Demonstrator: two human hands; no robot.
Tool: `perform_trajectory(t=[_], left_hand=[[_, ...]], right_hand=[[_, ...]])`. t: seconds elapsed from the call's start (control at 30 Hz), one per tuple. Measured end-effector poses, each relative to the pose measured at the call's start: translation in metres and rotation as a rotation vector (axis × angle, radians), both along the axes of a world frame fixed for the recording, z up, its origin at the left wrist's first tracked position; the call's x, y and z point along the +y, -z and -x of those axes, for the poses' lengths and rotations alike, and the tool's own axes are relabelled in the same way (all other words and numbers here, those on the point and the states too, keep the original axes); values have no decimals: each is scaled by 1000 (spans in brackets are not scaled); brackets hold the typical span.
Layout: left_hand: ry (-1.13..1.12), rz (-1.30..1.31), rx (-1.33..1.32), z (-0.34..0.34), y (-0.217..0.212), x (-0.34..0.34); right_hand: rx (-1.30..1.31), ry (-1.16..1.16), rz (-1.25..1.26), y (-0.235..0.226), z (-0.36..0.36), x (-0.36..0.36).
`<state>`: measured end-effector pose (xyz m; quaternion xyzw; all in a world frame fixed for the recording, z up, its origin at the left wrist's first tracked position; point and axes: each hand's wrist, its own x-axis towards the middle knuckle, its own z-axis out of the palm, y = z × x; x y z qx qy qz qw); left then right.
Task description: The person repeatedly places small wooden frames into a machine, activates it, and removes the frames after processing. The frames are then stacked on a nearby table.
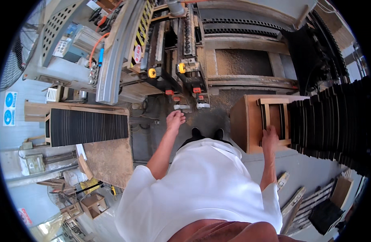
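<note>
We note the right hand (270, 135) resting on a dark strip (283, 121) atop the wooden stand (250, 121); finger closure unclear. Left hand (175, 119), loosely curled and empty, hangs near the machine clamps (185, 86). Risk: pinching, or strips toppling.

- My left hand (175, 119) hangs loosely curled in front of me, holding nothing, just short of the machine's clamp block (181, 105).
- My right hand (270, 135) rests palm down on the wooden frame (274, 101) lying on top of the plywood box (246, 125).
- Black curved strips (334, 121) stand stacked on edge just right of that box.
- A second batch of black strips (86, 127) lies on a wooden rack at my left.
- My shoes (207, 133) stand on the dusty floor (213, 115) between rack and box.
</note>
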<state>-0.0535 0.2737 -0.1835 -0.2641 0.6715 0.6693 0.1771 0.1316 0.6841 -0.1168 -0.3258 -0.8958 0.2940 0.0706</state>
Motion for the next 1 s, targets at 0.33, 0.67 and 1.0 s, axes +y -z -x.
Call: perform_trajectory(t=[0.33,0.67,1.0], left_hand=[[-165,-94,343,122,-69,19],[-195,-322,393,356,-98,64],[-207,-580,251,531,-76,91]], right_hand=[[340,131,98,-61,40,2],[506,90,383,-94,128,-32],[365,145,358,-128,167,-87]])
